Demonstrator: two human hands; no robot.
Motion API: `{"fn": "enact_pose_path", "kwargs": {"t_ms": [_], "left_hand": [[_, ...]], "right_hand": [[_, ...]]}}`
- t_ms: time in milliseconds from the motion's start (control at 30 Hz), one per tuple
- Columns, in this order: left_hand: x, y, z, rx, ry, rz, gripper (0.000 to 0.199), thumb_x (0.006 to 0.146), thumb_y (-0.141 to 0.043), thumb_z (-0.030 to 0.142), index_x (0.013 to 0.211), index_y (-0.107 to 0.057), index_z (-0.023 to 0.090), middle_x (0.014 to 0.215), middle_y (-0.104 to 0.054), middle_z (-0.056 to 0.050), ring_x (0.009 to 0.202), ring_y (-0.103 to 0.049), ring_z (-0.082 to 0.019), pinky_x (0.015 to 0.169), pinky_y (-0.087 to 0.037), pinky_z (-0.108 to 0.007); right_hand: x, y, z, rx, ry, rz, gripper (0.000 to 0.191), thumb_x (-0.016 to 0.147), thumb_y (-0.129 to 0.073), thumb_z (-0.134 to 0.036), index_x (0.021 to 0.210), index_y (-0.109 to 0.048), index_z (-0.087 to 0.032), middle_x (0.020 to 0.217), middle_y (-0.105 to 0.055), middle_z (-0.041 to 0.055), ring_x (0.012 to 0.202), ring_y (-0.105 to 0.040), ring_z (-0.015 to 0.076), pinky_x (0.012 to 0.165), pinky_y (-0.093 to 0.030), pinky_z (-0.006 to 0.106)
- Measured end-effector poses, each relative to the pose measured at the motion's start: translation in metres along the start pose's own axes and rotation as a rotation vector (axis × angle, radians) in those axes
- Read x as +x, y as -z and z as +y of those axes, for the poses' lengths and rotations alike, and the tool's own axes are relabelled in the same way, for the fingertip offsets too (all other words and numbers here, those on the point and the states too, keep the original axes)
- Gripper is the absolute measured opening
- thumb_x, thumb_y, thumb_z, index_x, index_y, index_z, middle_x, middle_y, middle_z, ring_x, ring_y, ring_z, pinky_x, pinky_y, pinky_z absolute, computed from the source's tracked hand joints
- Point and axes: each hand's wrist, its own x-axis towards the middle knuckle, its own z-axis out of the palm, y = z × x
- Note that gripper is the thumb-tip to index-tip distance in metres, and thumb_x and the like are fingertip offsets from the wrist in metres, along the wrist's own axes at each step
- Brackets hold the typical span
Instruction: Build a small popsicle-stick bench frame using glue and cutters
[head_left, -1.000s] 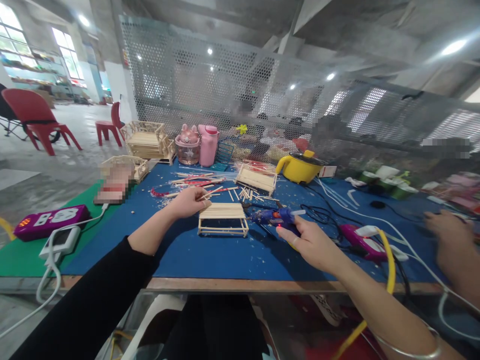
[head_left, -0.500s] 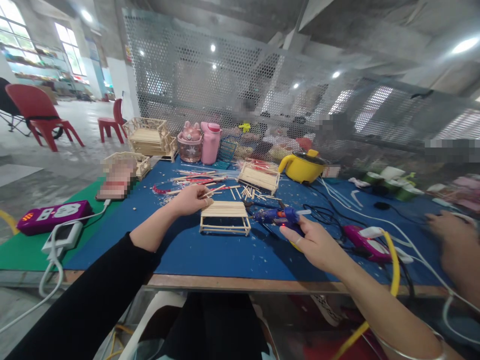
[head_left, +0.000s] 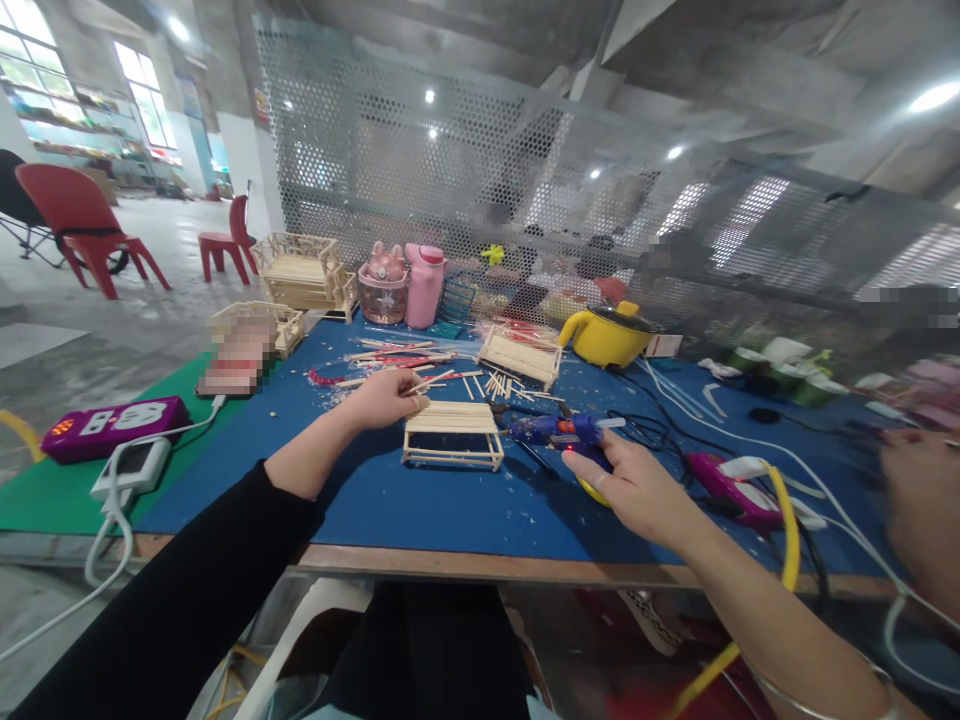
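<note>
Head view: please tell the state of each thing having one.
Left hand, pinching thin stick
Right hand, gripping glue gun
Glue gun, red light lit
Nearest wooden frame, slatted side up
Loose sticks, scattered
Yellow pot, covered
Pink bottle, upright, capped
Phone, plugged in
Right-side power strip, plug inserted

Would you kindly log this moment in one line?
left hand: holding thin stick | right hand: gripping blue glue gun | between them: wooden frame on blue mat

The small slatted stick frame (head_left: 451, 418) looks like bare, matt wood; the glue gun (head_left: 541, 432) is smooth blue plastic; the yellow electric pot (head_left: 604, 342) is glossy plastic; the perforated screen (head_left: 390, 150) is dull grey metal; the black sleeve (head_left: 206, 565) is matt cloth.
</note>
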Motion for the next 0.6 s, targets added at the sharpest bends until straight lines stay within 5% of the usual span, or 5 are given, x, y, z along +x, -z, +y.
{"fn": "enact_pose_path", "kwargs": {"t_ms": [367, 600], "left_hand": [[0.001, 0.000, 0.002, -0.027, 0.001, 0.001, 0.020, 0.070, -0.060, 0.036, 0.074, -0.059, 0.016, 0.062, -0.055, 0.002, 0.057, -0.048, -0.011, 0.054, -0.034, -0.024], [0.000, 0.001, 0.003, -0.043, -0.003, -0.012, 0.021, 0.073, -0.057, 0.037, 0.073, -0.058, 0.016, 0.062, -0.055, 0.002, 0.056, -0.048, -0.011, 0.054, -0.035, -0.023]], "right_hand": [[-0.001, 0.009, 0.000, 0.028, -0.056, 0.063, 0.040, 0.084, -0.051, -0.049, 0.107, -0.062, -0.019, 0.103, -0.070, 0.0079, 0.097, -0.064, 0.0289, 0.086, -0.049, 0.040], [0.010, -0.027, -0.039, 0.309, 0.035, -0.037, 0.038, 0.085, -0.053, -0.044, 0.112, -0.062, -0.020, 0.104, -0.071, 0.0068, 0.095, -0.064, 0.0257, 0.087, -0.049, 0.042]]}}
